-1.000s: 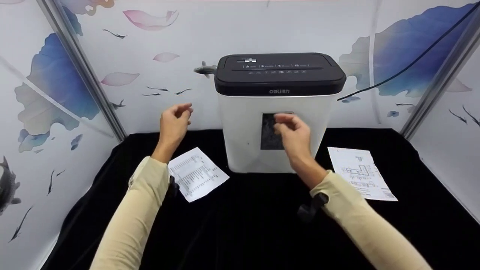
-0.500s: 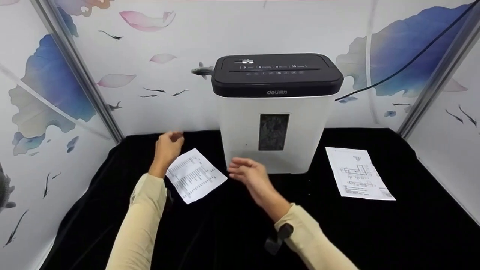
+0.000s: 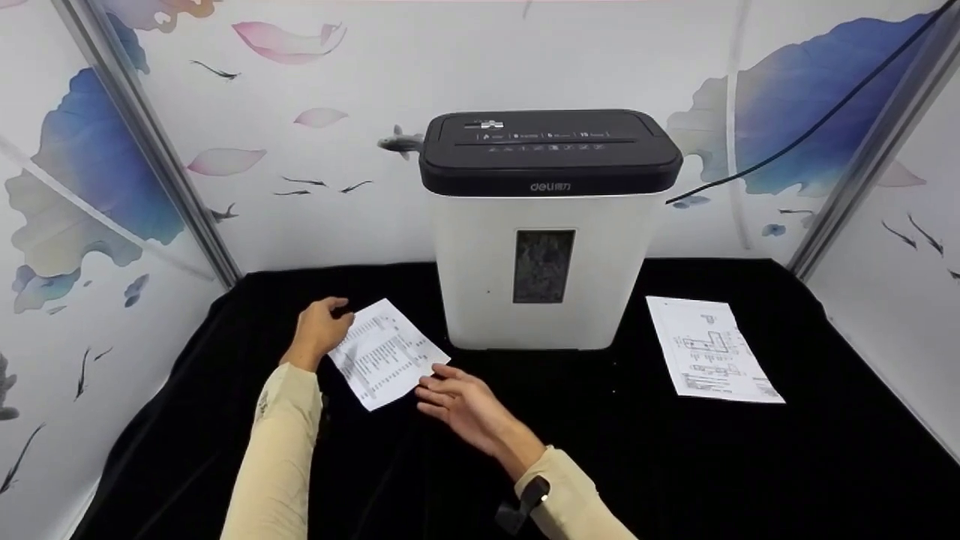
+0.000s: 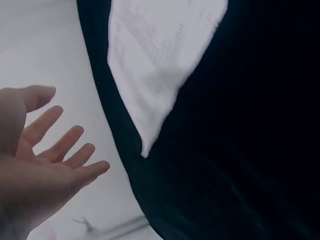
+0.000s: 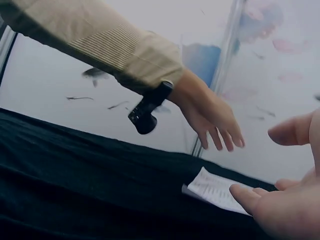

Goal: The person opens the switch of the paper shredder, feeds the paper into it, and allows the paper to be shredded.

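In the head view, a printed sheet [image 3: 386, 356] lies on the dark-covered tabletop [image 3: 420, 487], perhaps placed for easy two-handed reach — left hand [image 3: 321, 330] and right hand [image 3: 469, 409] flank it. Left wrist view: fingers [image 4: 70, 140] are spread and released, apart from the sheet's corner. Right wrist view: relaxed fingers [image 5: 246, 198] beside its edge hold nothing — contact unclear.

Left sheet [image 3: 386, 356], matt paper; shredder lid [image 3: 551, 161] and body [image 3: 480, 262], smooth plastic; tablecloth [image 3: 675, 465], matt, velvety; corner post [image 3: 150, 142], metal

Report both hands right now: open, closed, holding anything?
Left hand: open, holding nothing, near the left printed sheet.
Right hand: open, holding nothing, by the same sheet's right corner; contact unclear.
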Motion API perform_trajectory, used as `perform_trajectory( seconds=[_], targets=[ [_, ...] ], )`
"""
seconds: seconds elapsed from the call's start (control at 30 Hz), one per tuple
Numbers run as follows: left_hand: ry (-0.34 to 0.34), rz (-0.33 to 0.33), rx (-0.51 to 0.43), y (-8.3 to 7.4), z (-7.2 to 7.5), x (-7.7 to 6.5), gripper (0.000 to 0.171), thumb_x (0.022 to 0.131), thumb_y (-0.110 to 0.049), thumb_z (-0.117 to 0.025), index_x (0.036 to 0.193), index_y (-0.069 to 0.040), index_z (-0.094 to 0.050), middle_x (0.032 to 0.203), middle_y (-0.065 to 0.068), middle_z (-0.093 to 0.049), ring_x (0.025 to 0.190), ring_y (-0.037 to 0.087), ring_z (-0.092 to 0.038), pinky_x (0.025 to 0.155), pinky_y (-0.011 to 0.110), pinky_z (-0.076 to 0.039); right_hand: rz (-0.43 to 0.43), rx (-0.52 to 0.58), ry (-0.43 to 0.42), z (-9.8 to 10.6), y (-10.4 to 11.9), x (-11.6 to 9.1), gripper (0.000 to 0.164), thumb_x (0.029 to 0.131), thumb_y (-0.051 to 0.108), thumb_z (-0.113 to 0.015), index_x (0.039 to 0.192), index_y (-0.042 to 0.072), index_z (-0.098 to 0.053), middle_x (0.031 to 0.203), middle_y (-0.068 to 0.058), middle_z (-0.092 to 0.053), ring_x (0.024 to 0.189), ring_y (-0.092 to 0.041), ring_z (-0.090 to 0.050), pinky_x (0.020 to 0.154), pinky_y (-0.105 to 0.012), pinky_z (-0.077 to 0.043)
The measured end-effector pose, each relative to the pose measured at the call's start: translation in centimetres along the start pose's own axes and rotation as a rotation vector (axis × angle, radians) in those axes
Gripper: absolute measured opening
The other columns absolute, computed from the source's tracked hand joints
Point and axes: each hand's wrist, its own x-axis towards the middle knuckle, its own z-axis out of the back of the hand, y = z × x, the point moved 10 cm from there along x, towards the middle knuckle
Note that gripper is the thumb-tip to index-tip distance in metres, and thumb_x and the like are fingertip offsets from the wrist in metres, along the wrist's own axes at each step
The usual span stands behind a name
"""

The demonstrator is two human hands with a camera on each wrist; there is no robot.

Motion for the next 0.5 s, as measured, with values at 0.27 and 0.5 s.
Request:
perform_trajectory(
  seconds=[0.27, 0.5],
  targets=[
    [0.127, 0.030, 0.050, 2.6, -2.4, 0.0, 0.062, 0.099, -0.017, -0.055, 0.150, 0.011, -0.032, 0.157, 0.035, -0.027, 0.147, 0.049, -0.026, 0.123, 0.055, -0.026, -0.031, 0.019, -0.023, 1.5, -1.7, 0.5, 0.074, 0.095, 0.002, -0.051, 0.155, -0.009, -0.010, 0.158, -0.038, -0.018, 0.149, -0.050, -0.023, 0.123, -0.051, -0.030],
    [0.153, 0.032, 0.119, 3.5, -3.2, 0.4, 0.066, 0.098, -0.017, -0.054, 0.150, 0.015, -0.028, 0.155, 0.042, -0.022, 0.147, 0.053, -0.021, 0.124, 0.057, -0.022, -0.046, 0.029, -0.018, 1.5, -2.4, 0.7, 0.072, 0.096, 0.005, -0.051, 0.156, -0.006, -0.012, 0.158, -0.036, -0.021, 0.149, -0.047, -0.024, 0.124, -0.051, -0.029]
  ],
)
